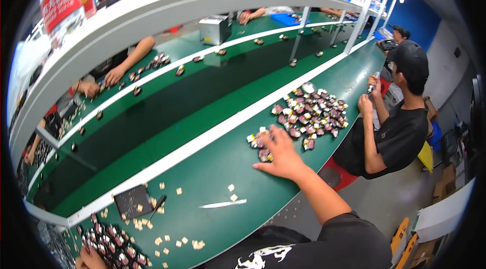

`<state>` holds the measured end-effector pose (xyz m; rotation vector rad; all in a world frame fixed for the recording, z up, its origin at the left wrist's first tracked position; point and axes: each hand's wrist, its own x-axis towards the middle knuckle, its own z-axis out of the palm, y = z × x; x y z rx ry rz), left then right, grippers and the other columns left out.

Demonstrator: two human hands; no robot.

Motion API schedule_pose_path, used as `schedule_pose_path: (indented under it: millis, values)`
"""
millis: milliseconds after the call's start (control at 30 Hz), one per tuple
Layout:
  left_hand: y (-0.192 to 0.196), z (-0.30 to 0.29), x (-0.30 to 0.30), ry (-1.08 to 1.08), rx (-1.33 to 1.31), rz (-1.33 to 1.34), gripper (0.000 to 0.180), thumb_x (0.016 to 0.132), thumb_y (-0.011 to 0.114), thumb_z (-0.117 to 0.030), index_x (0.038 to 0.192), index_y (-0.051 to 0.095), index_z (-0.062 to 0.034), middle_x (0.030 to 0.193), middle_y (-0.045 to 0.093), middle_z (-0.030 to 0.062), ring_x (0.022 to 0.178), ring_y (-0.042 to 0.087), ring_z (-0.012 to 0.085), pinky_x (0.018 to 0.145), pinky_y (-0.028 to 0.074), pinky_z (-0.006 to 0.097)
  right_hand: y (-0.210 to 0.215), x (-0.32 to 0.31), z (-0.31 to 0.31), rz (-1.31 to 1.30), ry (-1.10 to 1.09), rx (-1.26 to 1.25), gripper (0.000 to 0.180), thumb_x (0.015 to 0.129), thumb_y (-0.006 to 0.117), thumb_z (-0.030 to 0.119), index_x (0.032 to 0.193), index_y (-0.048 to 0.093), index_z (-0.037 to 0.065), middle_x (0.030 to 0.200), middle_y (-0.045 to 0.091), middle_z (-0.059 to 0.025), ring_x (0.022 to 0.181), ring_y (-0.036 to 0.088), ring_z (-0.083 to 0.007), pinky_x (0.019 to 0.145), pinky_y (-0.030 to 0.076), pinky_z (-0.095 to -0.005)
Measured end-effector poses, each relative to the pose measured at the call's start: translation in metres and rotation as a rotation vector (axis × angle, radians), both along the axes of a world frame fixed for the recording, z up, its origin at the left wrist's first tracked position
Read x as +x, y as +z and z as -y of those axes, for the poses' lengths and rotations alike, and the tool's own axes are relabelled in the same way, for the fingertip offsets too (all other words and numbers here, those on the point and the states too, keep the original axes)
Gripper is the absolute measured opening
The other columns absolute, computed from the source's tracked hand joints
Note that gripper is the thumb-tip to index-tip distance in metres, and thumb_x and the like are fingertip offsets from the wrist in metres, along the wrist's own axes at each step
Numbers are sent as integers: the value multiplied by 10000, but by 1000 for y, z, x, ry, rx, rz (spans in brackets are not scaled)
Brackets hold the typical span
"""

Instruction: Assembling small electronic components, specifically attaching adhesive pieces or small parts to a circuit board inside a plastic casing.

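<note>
Black short-sleeved shirt (324,243) with a white, seemingly graphic print on the front, bare forearms

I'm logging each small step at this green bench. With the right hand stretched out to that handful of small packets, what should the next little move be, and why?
Probably curl the fingers and drag them back. The right hand lies flat and open, fingertips on a small cluster of packets split from the big pile beside a seated co-worker. The left hand rests on another packet heap at the near end.
</note>
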<state>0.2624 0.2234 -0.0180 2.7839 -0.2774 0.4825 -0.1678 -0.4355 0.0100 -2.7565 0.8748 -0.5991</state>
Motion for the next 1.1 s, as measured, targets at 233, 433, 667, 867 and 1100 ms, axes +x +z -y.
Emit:
schedule_pose_path:
  millis: [233, 433, 667, 867, 1100]
  values:
    - [104, 160, -153, -13, 58, 185, 408, 1030, 557, -303, 1159, 668, 68, 1063, 708, 214, 981, 660, 368, 896, 539, 418, -6, 13, 9, -28, 224, -70, 598, 899, 674, 510, 1400, 564, 203, 1499, 429, -221, 1352, 400, -528, 1125, 331, -629]
    - [57, 294, -258, -1050, -91, -131, 424, 960, 616, -222, 1334, 584, -24, 1357, 559, 259, 1208, 544, 453, 1053, 424, 544, -5, 20, -10, -26, 348, -20, 573, 918, 672, 461, 1403, 560, 177, 1512, 420, -218, 1357, 402, -519, 1148, 346, -575]
    - [52, 358, -285, -1272, 78, -54, 464, 865, 661, -188, 1302, 605, -41, 1338, 574, 211, 1233, 523, 445, 1074, 369, 614, -14, 41, -54, 13, 534, 11, 533, 928, 677, 407, 1388, 563, 164, 1506, 422, -219, 1362, 396, -505, 1148, 359, -548]
    - [35, 338, -283, -1252, 28, -54, 240, 907, 589, -165, 1097, 666, -39, 1085, 645, 168, 1004, 614, 372, 939, 474, 533, -18, 62, -97, 11, 724, 40, 497, 960, 648, 375, 1405, 544, 179, 1501, 427, -218, 1370, 385, -493, 1140, 360, -551]
    - [19, 301, -292, -1118, 97, -93, 200, 864, 573, -161, 1021, 659, -73, 1051, 612, 140, 962, 597, 310, 774, 504, 425, 10, 73, -131, -13, 839, 54, 446, 894, 728, 332, 1294, 631, 161, 1461, 449, -226, 1347, 397, -511, 1112, 351, -593]
